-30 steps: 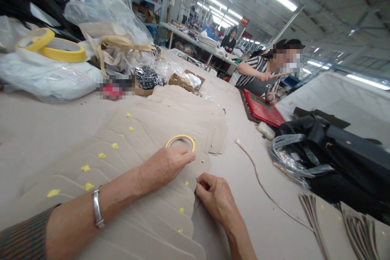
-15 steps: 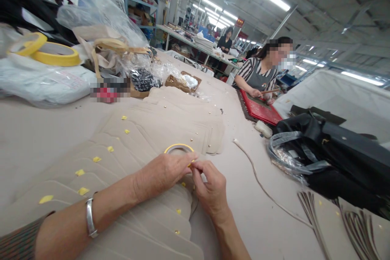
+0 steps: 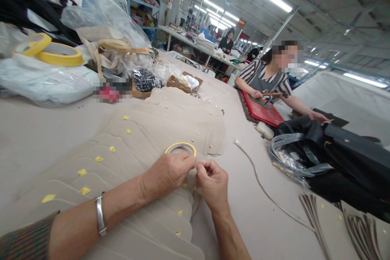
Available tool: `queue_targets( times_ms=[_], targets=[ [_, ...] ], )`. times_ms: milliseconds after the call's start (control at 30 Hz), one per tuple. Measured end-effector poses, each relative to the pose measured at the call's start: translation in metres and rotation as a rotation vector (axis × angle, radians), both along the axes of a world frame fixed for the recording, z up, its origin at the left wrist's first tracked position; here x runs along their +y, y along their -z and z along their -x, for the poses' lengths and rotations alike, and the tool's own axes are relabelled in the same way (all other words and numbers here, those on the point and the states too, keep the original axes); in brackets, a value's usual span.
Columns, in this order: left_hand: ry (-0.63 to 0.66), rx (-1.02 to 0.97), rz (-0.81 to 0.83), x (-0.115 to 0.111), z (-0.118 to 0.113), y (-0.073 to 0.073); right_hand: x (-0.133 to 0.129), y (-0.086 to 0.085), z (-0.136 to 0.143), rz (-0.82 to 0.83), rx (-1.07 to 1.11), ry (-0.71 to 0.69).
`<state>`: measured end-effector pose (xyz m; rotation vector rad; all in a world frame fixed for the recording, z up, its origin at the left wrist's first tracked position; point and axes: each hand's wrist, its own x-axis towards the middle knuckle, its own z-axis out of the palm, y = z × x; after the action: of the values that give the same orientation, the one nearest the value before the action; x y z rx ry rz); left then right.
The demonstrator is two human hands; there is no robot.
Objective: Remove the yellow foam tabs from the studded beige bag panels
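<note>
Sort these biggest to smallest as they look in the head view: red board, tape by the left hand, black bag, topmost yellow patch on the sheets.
Black bag
Red board
Tape by the left hand, partly hidden
Topmost yellow patch

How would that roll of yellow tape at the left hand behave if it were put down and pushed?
The tape roll is round, so stood on edge it would probably roll; laid flat, it would more likely slide. Its slim ring and open middle suggest it is light.

Left hand (image 3: 170,172) holding yellow tape roll (image 3: 180,145), right hand (image 3: 213,185) pinched close beside, overlapping beige panels (image 3: 143,136)
</note>
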<state>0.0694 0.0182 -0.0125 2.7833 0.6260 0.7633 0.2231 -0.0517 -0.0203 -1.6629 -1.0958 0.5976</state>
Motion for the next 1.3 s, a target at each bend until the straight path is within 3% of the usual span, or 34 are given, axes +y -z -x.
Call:
queue_targets(
  times_ms=[100,167,267,433,700,833,967,1167,1300],
  targets=[
    [-0.038,0.054,-0.06,0.0,0.0,0.001,0.004,0.006,-0.02,0.128,0.19,0.079],
    [-0.076,0.17,-0.073,0.002,0.001,0.002,0.005,0.012,-0.033,0.179,0.234,0.039],
    [-0.092,0.324,-0.051,0.005,0.0,0.003,0.005,0.017,-0.04,0.215,0.214,-0.025],
    [-0.098,0.398,0.004,0.005,-0.004,0.003,0.009,0.017,-0.033,0.253,0.072,-0.027],
    [-0.106,0.412,0.025,0.004,-0.003,0.003,0.016,0.015,-0.026,0.2,-0.37,-0.067],
    [-0.096,0.364,0.017,0.004,-0.001,0.007,0.011,0.019,-0.029,0.19,-0.326,0.031],
    [-0.119,0.28,0.009,0.006,0.001,0.012,0.002,0.02,-0.03,0.239,-0.113,0.005],
    [-0.223,0.244,-0.033,0.019,0.003,0.01,0.007,0.016,-0.022,0.214,-0.435,0.013],
    [-0.258,0.249,-0.015,0.03,0.005,0.006,0.015,0.016,-0.02,0.227,-0.469,0.016]
  ],
)
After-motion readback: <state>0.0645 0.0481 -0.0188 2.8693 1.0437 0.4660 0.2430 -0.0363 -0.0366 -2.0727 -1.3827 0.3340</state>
